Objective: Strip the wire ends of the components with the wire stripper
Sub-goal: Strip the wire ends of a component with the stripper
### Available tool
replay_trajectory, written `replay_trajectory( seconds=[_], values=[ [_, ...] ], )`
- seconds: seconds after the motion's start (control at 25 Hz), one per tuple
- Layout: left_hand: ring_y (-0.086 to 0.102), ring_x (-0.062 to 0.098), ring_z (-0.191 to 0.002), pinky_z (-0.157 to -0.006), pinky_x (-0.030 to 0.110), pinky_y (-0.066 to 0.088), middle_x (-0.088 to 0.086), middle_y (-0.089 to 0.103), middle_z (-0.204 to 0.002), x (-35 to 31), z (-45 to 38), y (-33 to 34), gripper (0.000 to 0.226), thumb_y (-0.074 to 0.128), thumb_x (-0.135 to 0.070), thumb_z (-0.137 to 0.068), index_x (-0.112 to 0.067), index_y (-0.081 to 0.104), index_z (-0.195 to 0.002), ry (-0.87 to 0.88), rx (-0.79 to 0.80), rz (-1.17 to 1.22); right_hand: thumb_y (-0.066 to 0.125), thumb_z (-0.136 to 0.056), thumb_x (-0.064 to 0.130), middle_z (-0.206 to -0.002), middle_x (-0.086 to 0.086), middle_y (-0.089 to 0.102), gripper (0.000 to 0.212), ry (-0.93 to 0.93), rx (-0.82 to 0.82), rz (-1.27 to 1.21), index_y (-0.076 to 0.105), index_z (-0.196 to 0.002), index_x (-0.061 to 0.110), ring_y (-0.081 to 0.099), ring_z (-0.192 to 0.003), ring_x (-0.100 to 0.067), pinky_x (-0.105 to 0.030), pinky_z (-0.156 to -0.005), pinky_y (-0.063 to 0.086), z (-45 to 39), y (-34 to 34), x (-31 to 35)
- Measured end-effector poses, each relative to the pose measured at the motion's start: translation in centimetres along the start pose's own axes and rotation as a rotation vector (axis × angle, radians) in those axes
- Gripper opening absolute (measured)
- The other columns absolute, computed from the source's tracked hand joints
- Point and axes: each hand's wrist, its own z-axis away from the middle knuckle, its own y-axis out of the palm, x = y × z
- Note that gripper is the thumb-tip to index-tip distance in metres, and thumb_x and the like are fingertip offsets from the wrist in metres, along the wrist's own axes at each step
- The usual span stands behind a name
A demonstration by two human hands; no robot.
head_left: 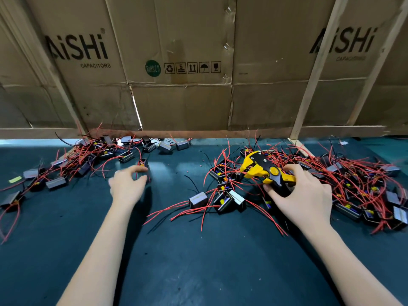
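A yellow and black plastic wire stripper (266,171) is being gripped by the right hand (302,195), whose fingers and thumb are curled round its handles; its open head is being pointed toward the far left, over the components near the table's far edge. The dark green table (198,261) is being covered on its right side by a large heap of small black box-shaped components with red wires (364,191), and a smaller heap of the same components (92,155) is being kept near the far left edge. The left hand (128,184), blurred, is being held over the table beside one small black component with red wires (142,162); its fingers are spread and loosely bent, with nothing clearly held. Brown cardboard boxes (176,62) are being stacked behind the far edge.
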Motion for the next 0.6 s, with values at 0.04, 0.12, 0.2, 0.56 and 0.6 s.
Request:
replay_trajectory(
  seconds=[0.04,0.12,0.2,0.56,0.6],
  values=[
    [0.059,0.031,-0.114,-0.089,0.029,0.039,0.01,0.07,-0.108,0.1,0.0,0.1,0.023,0.063,-0.008,-0.086,-0.018,0.075,-0.103,-0.053,0.058,0.085,0.072,-0.07,0.062,-0.097,-0.001,0.069,0.059,-0.004,0.004,0.004,0.059,-0.114,0.025,0.064,-0.096,-0.029,-0.04,-0.081,0.038,0.0,0.0,0.0],
    [0.067,0.024,-0.099,-0.08,0.023,0.038,0.005,0.072,-0.089,-0.3,0.5,0.2,0.019,0.065,-0.004,-0.083,-0.014,0.076,-0.094,-0.03,0.038,0.168,0.073,-0.07,0.062,-0.098,-0.002,0.069,0.06,-0.014,0.009,0.003,0.06,-0.115,0.025,0.064,-0.096,-0.028,-0.04,-0.081,0.038,0.1,-0.1,0.0],
    [0.07,0.019,-0.085,-0.076,0.02,0.041,-0.001,0.073,-0.079,-1.2,1.0,-0.3,0.018,0.065,-0.003,-0.082,-0.017,0.076,-0.084,0.127,0.005,0.153,0.073,-0.07,0.061,-0.098,-0.001,0.069,0.06,-0.02,0.017,0.003,0.06,-0.116,0.025,0.064,-0.096,-0.028,-0.04,-0.081,0.039,0.2,-0.1,0.0],
    [0.059,0.028,-0.072,-0.067,0.034,0.043,-0.002,0.061,-0.066,-1.9,1.4,-1.0,0.034,0.06,-0.051,-0.089,-0.02,0.061,-0.075,0.184,-0.116,0.097,0.074,-0.069,0.061,-0.094,0.001,0.068,0.058,-0.005,0.01,-0.021,0.061,-0.113,0.025,0.064,-0.094,-0.028,-0.039,-0.079,0.038,0.0,-0.1,-0.2],
    [0.06,0.03,-0.079,-0.069,0.033,0.042,-0.002,0.062,-0.071,-1.4,1.3,-0.9,0.04,0.061,-0.056,-0.086,-0.019,0.061,-0.073,0.081,-0.115,-0.077,0.075,-0.07,0.06,-0.095,0.0,0.069,0.057,0.001,0.001,-0.031,0.063,-0.111,0.023,0.064,-0.095,-0.029,-0.039,-0.08,0.038,0.0,-0.1,-0.2]
  ],
)
